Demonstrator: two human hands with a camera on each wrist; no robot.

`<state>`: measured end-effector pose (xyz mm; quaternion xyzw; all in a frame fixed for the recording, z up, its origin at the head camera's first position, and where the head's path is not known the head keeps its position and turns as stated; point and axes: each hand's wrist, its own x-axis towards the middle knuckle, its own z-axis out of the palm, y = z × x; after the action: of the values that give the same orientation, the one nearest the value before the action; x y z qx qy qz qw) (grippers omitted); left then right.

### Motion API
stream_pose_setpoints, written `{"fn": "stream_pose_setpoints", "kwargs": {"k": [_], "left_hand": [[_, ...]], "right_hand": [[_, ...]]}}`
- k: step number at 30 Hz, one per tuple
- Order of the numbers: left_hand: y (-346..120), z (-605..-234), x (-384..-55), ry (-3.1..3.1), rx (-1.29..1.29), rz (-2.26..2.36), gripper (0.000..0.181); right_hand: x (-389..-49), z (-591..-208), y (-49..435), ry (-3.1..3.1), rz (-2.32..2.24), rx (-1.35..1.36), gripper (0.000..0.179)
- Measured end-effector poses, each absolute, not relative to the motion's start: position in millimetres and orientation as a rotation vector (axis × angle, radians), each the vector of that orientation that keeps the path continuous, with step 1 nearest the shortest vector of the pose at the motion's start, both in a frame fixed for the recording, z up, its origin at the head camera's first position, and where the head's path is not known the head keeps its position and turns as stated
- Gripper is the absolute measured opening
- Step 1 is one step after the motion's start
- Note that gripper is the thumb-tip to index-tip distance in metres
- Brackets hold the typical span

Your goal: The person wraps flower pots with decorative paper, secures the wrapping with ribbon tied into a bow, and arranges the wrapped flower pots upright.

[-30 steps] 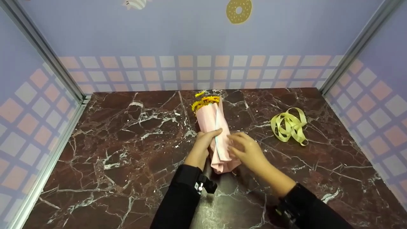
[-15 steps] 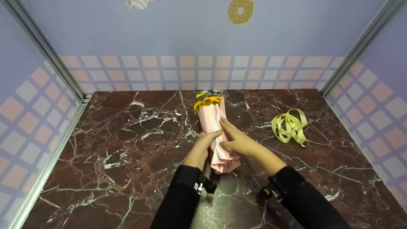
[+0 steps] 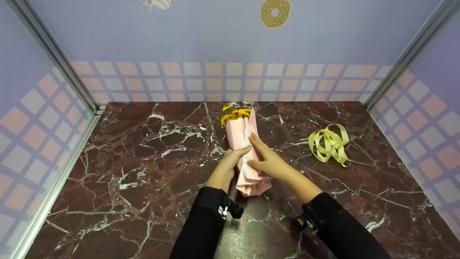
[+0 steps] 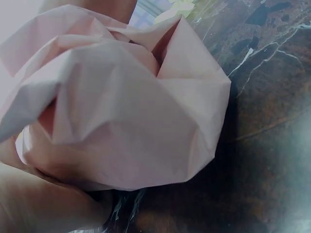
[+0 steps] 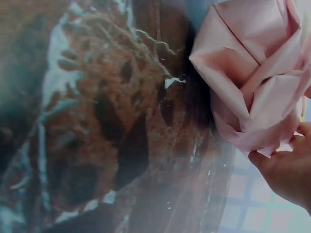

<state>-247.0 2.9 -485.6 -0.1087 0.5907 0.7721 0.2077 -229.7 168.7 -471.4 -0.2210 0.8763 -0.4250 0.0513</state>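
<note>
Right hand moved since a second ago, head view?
Yes: judged against the donut print, the right hand shifted left and toward the back wall.

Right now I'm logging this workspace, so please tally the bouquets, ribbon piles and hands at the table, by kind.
Bouquets: 1, the pink-wrapped bouquet
Ribbon piles: 1, the yellow ribbon pile
Hands: 2, the left hand and right hand
Total: 4
</note>
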Motion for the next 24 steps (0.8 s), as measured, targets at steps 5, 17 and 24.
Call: {"fn": "stream_pose_setpoints", "kwargs": {"k": [5,17,24], "left_hand": [[4,-486,-246,1.674,-0.331,2.166,0.05],[1,-488,-246,1.597,-0.315,2.158,0.046],[4,-490,-247,1.575,-0.341,2.204,0.051]], "right_hand": [[-222,-472,178,2.671,-1.34,-0.606,0.071],[-226,-480,223,3.057,-0.861,-0.506,0.049],[-220,-487,258,3.149,-0.498,-0.321,0.047]]}}
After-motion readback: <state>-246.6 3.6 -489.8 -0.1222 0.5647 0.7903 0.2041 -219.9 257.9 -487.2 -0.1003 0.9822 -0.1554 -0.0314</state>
